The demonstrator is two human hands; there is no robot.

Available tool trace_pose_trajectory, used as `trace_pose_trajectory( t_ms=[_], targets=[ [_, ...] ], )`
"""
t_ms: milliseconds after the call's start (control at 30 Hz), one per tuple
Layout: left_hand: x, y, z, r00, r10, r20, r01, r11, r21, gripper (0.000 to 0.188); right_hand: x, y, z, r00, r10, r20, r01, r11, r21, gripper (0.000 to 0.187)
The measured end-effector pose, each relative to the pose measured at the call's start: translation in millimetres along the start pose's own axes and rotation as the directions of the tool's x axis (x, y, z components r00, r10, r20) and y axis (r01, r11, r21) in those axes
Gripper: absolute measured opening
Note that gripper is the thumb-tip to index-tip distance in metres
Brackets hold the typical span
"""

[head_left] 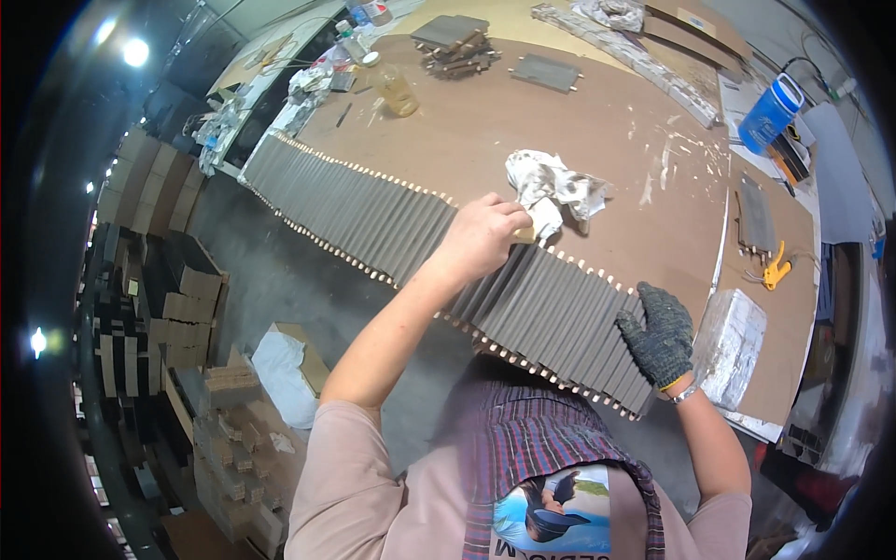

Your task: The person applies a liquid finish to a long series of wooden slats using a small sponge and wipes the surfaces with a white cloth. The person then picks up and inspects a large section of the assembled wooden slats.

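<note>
A long row of thin dark grey panels (551, 308), packed side by side with pale wooden pegs sticking out at both ends, runs along the table's near edge. My bare left hand (485, 231) is above the middle of the row, its fingers closed round a small pale yellow pad (525, 235). Just beyond the pad lies a crumpled white rag (551, 187) with dark stains. At the row's right end rests my right hand (661, 338), in a dark grey knitted glove, thumb apart and fingers laid along the last panels.
On the brown tabletop (625, 140) stand a stack of similar panels (455, 42), a single panel (546, 73) and a jar of yellowish liquid (397, 93). To the right are a blue jug (772, 112), a yellow-handled tool (775, 268) and a wrapped block (733, 345). Cardboard stacks (247, 457) stand left.
</note>
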State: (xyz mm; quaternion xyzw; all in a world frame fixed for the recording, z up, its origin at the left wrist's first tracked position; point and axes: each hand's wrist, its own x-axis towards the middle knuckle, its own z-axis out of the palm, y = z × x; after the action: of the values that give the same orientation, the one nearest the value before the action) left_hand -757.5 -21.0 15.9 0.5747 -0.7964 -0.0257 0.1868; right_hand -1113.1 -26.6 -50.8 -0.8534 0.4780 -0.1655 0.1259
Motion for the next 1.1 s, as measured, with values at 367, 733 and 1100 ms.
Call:
trace_pose_trajectory(
  t_ms=[367,733,1100],
  targets=[
    [-8.8,-67.5,-9.5,0.991,0.111,-0.079,-0.115,0.993,-0.038,0.028,0.5,-4.9,-5.4,0.996,0.066,0.066,-0.063,0.997,-0.053,0.06],
    [-39.2,-218.7,-59.2,0.999,0.024,0.032,-0.019,0.991,-0.136,0.029,-1.3,-8.3,-13.5,0.967,0.15,0.206,-0.105,0.971,-0.214,0.064],
    [-6.5,-235.8,-66.3,0.964,0.224,0.141,-0.205,0.969,-0.135,0.028,2.3,-18.1,-14.5,0.94,0.23,0.25,-0.153,0.944,-0.292,0.062]
  ],
)
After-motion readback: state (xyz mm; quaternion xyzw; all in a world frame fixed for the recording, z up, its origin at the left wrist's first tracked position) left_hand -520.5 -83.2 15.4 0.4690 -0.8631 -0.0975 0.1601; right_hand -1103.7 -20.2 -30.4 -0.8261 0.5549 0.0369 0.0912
